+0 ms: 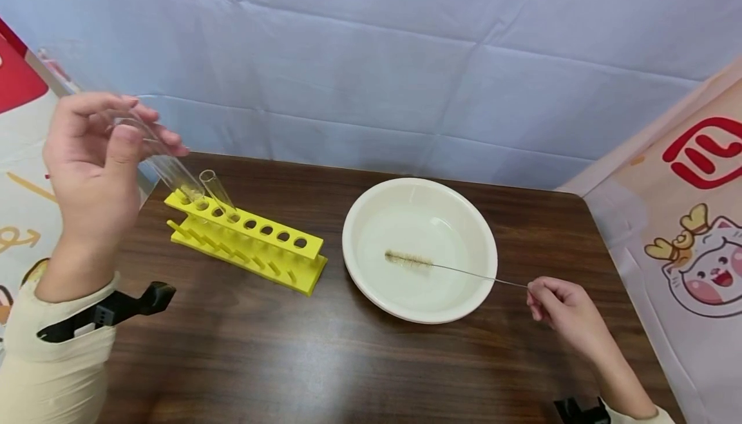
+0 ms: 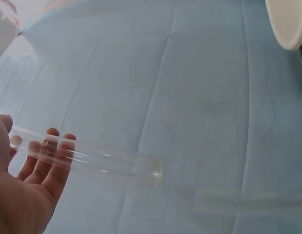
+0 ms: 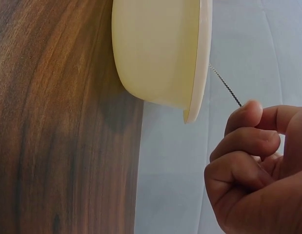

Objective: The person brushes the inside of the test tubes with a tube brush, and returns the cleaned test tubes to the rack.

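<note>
My left hand (image 1: 95, 153) holds a clear glass test tube (image 1: 168, 166) by its upper end, thumb on one side and fingers on the other. The tube slants, and its rounded bottom overlaps the left end of a yellow test tube rack (image 1: 290, 237) in the head view. Another test tube (image 1: 216, 189) stands in one of the rack's holes; the left wrist view shows it faintly. My right hand (image 1: 570, 314) pinches the twisted wire handle (image 3: 226, 87) of a test tube brush. Its bristle head (image 1: 408, 258) lies over the inside of a white basin (image 1: 359, 269).
The rack and basin stand on a dark wooden table (image 1: 278, 359), the basin right of the rack. A pale blue cloth (image 1: 359, 76) hangs behind the table's back edge. Printed panels (image 1: 690, 237) rise at both sides.
</note>
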The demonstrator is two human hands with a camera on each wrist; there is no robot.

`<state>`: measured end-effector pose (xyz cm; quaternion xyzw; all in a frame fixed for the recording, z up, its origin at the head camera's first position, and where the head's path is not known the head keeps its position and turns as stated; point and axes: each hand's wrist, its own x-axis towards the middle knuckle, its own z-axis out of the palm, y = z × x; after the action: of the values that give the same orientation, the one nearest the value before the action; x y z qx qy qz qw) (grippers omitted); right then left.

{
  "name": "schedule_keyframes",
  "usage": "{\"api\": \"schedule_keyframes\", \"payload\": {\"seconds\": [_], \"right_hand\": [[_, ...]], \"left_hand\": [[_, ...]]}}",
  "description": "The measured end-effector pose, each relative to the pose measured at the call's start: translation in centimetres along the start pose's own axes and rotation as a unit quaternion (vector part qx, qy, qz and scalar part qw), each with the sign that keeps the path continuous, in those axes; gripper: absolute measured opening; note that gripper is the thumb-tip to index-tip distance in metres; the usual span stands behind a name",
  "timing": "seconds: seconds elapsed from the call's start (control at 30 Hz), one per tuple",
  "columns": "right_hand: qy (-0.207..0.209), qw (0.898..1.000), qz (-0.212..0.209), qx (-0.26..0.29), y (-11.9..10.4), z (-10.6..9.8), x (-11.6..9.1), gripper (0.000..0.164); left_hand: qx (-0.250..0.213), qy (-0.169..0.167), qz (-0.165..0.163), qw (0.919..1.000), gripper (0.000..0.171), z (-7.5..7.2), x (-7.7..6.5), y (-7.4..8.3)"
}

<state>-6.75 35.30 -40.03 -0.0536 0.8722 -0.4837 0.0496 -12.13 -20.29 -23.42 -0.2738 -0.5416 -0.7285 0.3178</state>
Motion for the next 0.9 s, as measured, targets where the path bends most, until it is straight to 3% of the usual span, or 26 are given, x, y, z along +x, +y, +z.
{"api": "schedule_keyframes", "payload": {"seconds": [0.17, 0.37, 0.53, 0.6, 0.73, 0.9], "right_hand": [[0.0, 1.0, -0.004, -0.002, -0.2, 0.0, 0.0, 0.034], [-0.001, 1.0, -0.001, 0.002, 0.0, 0.1, 0.0, 0.033], [-0.001, 1.0, 0.004, 0.003, -0.1, 0.0, 0.0, 0.033], [0.004, 1.0, 0.005, -0.002, -0.2, 0.0, 0.0, 0.033], [0.01, 1.0, 0.007, -0.013, -0.4, -0.2, 0.0, 0.032], [0.005, 1.0, 0.014, -0.008, -0.4, -0.1, 0.0, 0.033]], "left_hand": [[0.042, 0.027, 0.004, 0.9988, 0.037, -1.5, -0.1, 0.2], [0.085, 0.04, -0.002, 0.9956, 0.035, -3.6, -0.7, -0.6], [0.208, 0.06, 0.003, 0.9762, 0.033, -4.9, -1.2, -1.2], [0.228, 0.063, -0.001, 0.9717, 0.033, -5.3, -1.5, -1.5], [0.216, 0.06, -0.019, 0.9743, 0.033, -5.9, -2.2, -1.8], [0.287, 0.045, -0.052, 0.9554, 0.029, -6.3, -3.0, -2.0]]}}
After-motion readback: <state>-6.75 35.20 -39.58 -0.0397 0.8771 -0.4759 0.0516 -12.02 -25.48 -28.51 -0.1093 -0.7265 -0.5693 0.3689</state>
